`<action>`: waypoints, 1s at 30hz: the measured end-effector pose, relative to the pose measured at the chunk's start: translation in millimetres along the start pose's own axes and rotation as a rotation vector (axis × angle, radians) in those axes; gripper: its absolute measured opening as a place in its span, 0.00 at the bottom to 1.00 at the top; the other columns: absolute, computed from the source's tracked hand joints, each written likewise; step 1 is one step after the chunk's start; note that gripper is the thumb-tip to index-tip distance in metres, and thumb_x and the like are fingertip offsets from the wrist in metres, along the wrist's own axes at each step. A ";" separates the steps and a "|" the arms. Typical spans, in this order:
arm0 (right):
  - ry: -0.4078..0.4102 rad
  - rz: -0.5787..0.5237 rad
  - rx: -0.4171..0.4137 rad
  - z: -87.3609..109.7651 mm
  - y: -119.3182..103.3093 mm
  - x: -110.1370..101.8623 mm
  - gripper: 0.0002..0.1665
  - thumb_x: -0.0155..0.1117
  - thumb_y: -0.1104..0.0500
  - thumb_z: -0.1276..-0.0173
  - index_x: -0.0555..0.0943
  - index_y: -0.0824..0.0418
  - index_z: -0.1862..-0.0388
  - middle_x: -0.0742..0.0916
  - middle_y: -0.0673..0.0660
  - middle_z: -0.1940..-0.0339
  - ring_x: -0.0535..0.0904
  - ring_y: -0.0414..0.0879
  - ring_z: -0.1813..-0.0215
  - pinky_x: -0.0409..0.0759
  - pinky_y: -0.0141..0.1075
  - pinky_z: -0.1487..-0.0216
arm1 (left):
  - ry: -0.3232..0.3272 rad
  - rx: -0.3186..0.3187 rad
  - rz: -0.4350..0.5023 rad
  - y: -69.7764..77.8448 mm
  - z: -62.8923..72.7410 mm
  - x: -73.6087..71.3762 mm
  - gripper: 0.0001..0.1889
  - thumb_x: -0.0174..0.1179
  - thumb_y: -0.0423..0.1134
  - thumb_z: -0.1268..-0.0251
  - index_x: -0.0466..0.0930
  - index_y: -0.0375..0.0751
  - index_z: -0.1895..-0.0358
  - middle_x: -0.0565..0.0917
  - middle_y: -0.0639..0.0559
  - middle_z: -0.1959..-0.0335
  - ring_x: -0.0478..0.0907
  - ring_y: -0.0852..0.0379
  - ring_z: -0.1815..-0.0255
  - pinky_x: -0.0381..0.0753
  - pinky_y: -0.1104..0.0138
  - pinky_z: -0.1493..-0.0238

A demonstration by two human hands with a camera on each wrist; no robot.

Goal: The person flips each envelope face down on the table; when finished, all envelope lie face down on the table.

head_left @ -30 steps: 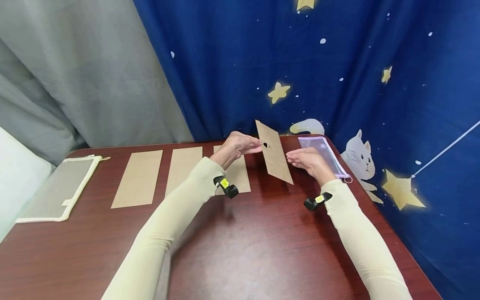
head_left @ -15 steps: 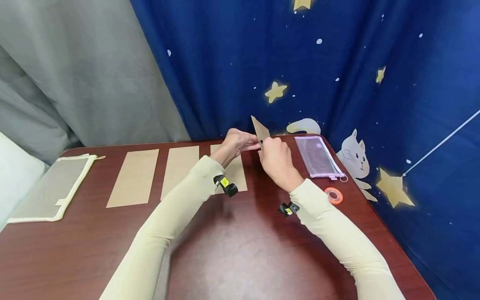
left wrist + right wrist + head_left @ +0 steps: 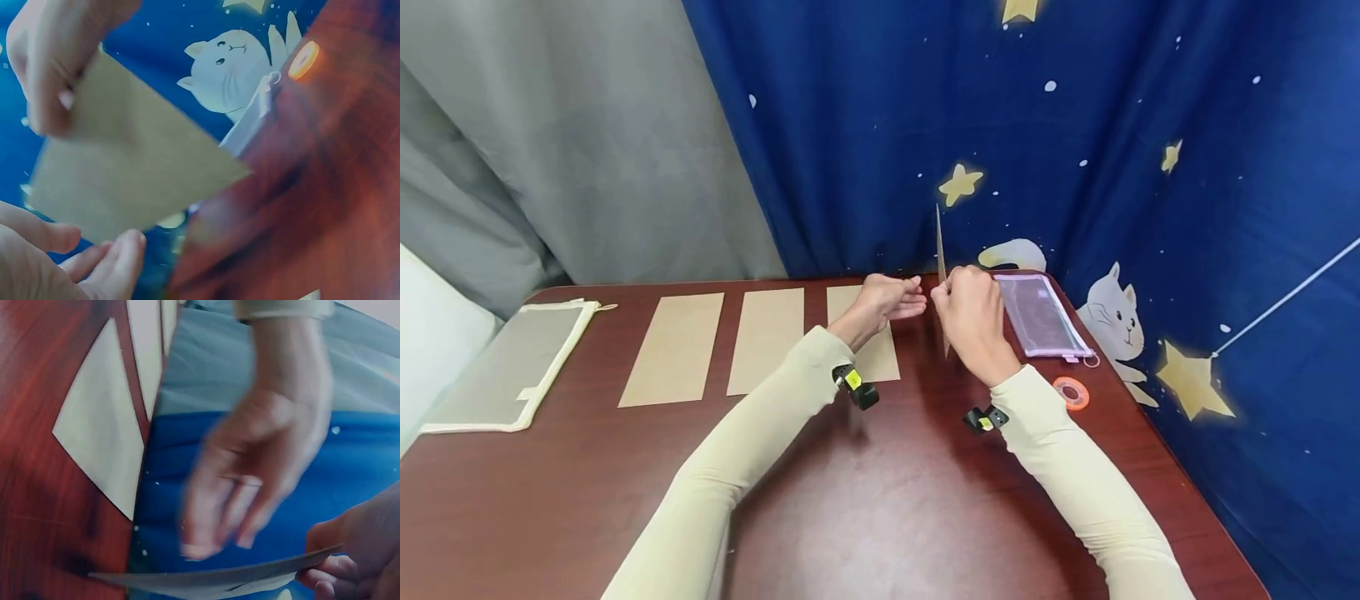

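Note:
In the head view a thin kraft-paper card [image 3: 941,246] stands nearly edge-on above the table's far side. My right hand [image 3: 972,317] pinches it by its near edge. Its plain brown face [image 3: 134,156] fills the middle of the left wrist view, and a dark mark shows on the other face [image 3: 231,586] in the right wrist view. Just left of the card is my left hand [image 3: 886,302], fingers extended and apart from it, blurred in the right wrist view. Three flat kraft-paper sheets, left [image 3: 673,350], middle [image 3: 767,337] and right [image 3: 878,354], lie in a row.
A cream-edged mesh zip pouch [image 3: 512,367] lies at the table's left. To the right are a purple mesh zip pouch [image 3: 1039,312] and an orange ring [image 3: 1071,392] resembling a tape roll. Grey and blue curtains [image 3: 850,125] hang behind the table [image 3: 880,500].
My right hand has moved left and taken hold of the card's edge. My left hand has let go, and the card has turned from a slant to nearly edge-on, shifting slightly right.

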State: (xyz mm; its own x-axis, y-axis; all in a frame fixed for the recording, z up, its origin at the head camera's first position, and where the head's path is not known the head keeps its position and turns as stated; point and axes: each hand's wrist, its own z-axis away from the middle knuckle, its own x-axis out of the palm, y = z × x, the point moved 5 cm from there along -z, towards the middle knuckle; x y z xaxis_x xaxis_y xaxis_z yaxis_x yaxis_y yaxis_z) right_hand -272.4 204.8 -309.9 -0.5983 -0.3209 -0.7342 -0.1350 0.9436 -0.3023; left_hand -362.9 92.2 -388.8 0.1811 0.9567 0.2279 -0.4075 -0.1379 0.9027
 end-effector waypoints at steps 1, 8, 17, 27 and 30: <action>0.010 -0.031 0.015 -0.7 1.5 -4.0 0.10 0.65 0.64 0.42 0.84 0.63 0.82 0.87 0.64 0.76 0.85 0.66 0.67 0.83 0.55 0.67 | -0.013 -0.039 0.000 -6.7 -2.2 0.8 0.18 0.57 0.36 0.24 0.79 0.22 0.43 0.85 0.29 0.47 0.88 0.46 0.57 0.86 0.57 0.44; 0.017 -0.142 0.064 -3.7 1.4 -23.6 0.09 0.65 0.63 0.40 0.86 0.63 0.79 0.89 0.61 0.76 0.86 0.62 0.66 0.84 0.52 0.63 | -0.076 -0.197 0.154 -36.0 -8.9 9.8 0.18 0.53 0.36 0.21 0.77 0.25 0.39 0.84 0.33 0.49 0.81 0.43 0.43 0.79 0.55 0.32; -0.002 -0.180 0.135 -3.5 20.9 -26.1 0.08 0.66 0.63 0.38 0.88 0.65 0.74 0.91 0.61 0.74 0.87 0.60 0.65 0.82 0.51 0.64 | -0.110 -0.200 0.166 -41.3 -9.2 5.0 0.12 0.56 0.24 0.28 0.81 0.34 0.46 0.83 0.50 0.77 0.80 0.58 0.71 0.87 0.66 0.48; -0.088 -0.266 0.261 -2.8 70.4 -20.6 0.09 0.69 0.63 0.34 0.89 0.67 0.59 0.91 0.66 0.67 0.85 0.58 0.62 0.76 0.40 0.65 | -0.071 -0.037 0.125 -20.4 1.0 -11.4 0.15 0.63 0.20 0.37 0.83 0.27 0.47 0.87 0.51 0.73 0.84 0.61 0.72 0.89 0.68 0.54; -0.094 -0.296 0.284 -2.7 81.5 -15.0 0.09 0.70 0.63 0.36 0.90 0.66 0.60 0.91 0.65 0.63 0.86 0.58 0.59 0.74 0.35 0.65 | -0.034 0.028 0.109 -14.1 6.2 -13.0 0.17 0.64 0.19 0.39 0.82 0.25 0.45 0.88 0.50 0.70 0.85 0.61 0.71 0.87 0.62 0.45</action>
State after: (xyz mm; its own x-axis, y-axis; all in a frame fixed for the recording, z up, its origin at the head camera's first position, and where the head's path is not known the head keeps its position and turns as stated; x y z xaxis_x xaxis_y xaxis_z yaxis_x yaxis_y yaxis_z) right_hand -276.6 286.7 -321.9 -0.4897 -0.5934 -0.6388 -0.0590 0.7536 -0.6547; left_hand -353.9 80.2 -402.3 0.1673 0.9265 0.3370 -0.4011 -0.2483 0.8817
